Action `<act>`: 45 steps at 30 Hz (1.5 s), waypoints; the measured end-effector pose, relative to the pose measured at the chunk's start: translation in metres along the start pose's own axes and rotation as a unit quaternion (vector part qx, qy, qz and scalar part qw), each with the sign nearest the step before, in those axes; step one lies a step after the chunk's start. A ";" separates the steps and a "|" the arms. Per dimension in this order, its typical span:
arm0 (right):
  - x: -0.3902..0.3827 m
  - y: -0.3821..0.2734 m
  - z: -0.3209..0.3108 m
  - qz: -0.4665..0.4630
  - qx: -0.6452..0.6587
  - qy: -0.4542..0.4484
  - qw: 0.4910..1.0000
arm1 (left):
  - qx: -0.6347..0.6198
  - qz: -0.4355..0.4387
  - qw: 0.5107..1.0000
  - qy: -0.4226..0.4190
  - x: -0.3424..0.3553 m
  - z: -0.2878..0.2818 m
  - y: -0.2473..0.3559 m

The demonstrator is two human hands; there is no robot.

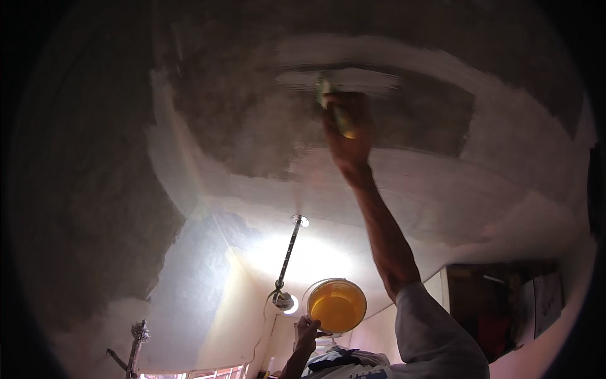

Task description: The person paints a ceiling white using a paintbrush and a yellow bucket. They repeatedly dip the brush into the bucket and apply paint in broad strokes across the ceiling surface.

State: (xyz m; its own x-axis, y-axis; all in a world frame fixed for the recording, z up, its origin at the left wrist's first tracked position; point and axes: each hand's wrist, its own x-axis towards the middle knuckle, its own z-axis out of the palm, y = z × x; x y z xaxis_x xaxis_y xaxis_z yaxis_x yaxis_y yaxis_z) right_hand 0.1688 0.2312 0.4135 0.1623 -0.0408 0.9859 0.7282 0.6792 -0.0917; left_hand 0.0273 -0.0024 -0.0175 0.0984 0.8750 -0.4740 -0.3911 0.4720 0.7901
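Overhead, my right hand [350,120] grips a paintbrush, blurred by motion, with its pale bristle end [324,85] against the dark ceiling [233,120]. A yellowish part of its handle shows between the fingers. Streaky pale paint [366,80] lies on the ceiling right by the bristles. Lower down, my left hand [307,330] is closed at the edge of a round yellow-orange bucket [338,306] with a thin wire handle. How much paint the bucket holds, I cannot tell.
A lamp on a dark rod [289,256] hangs from the ceiling, its bulb [290,304] glowing beside the bucket. An open dark cabinet or shelf [499,309] stands at the right. At lower left are a pole-like object [136,347] and a bright window [196,373].
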 end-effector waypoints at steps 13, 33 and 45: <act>0.024 0.047 -0.137 0.014 -0.056 0.030 0.998 | 0.001 -0.021 1.000 -0.019 -0.009 0.015 0.013; 0.017 0.017 -0.095 0.015 -0.172 -0.022 0.985 | 0.038 -0.004 0.999 -0.036 -0.002 0.013 0.007; 0.041 0.087 -0.231 0.066 -0.116 0.104 0.986 | 0.047 -0.025 0.997 -0.051 0.004 0.026 0.011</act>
State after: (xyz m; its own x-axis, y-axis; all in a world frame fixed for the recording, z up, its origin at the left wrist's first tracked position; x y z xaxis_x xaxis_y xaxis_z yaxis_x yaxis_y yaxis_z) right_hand 0.3930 0.1195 0.4134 0.3815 -0.1290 0.9153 0.8207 0.5030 -0.2711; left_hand 0.0471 0.0090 -0.0001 0.2108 0.8545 -0.4747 -0.2971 0.5187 0.8017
